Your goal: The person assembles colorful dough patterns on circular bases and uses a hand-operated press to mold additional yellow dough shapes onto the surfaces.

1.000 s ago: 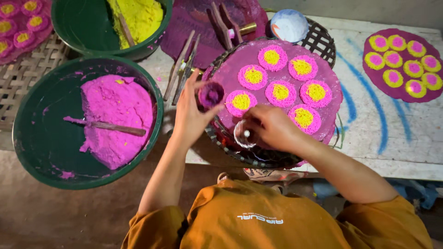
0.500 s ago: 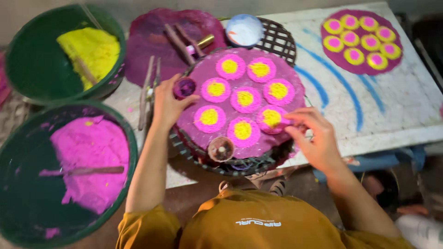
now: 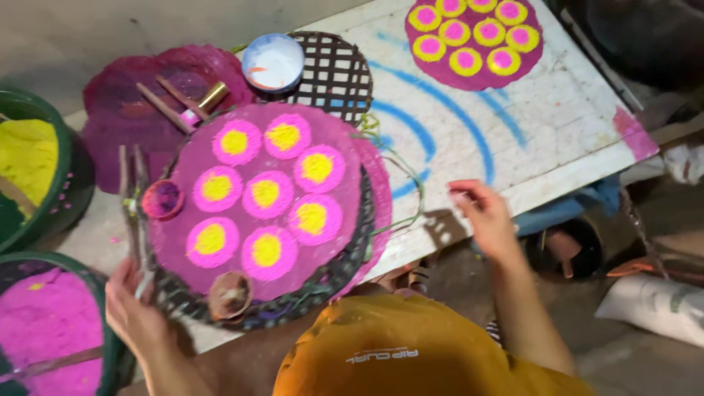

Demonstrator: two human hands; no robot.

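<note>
Left hand grips the woven tray by its near-left rim, at the desk's front edge; right hand hovers loosely open, empty. One-handed tilting could slide the small cups and pink-yellow discs off.

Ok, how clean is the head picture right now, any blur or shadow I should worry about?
Head view: the right hand is smeared by motion blur, its fingers indistinct; the left hand at the woven tray's edge is a bit soft; the pink and yellow discs read clearly; the floor at right lies in shadow; no strong glare.
</note>
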